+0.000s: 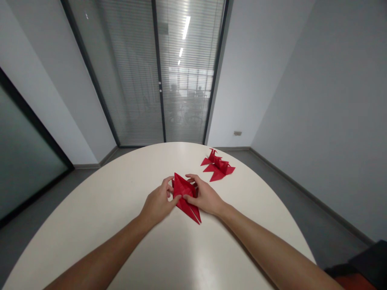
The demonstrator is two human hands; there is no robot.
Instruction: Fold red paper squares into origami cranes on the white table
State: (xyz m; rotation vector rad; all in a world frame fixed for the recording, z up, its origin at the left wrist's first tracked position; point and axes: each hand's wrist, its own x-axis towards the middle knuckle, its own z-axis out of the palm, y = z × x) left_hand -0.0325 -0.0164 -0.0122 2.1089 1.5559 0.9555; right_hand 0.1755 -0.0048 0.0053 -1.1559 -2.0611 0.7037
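Between my two hands is a red folded origami paper (184,187), diamond-shaped, with a split lower point that aims toward me and to the right. My left hand (159,201) grips its left edge, thumb on the front face and fingers curled behind. On the right edge, my right hand (207,195) pinches it the same way, its thumb close to the left one near the middle. Parts of the fingers are hidden behind the paper. Beyond my right hand, several red origami cranes (219,167) lie close together.
The round white table (136,249) curves around my arms. Behind it stands a glass partition (187,100) with blinds, and a wall (332,100) rises on the right. A dark and red object, perhaps a chair (363,262), shows at the lower right corner.
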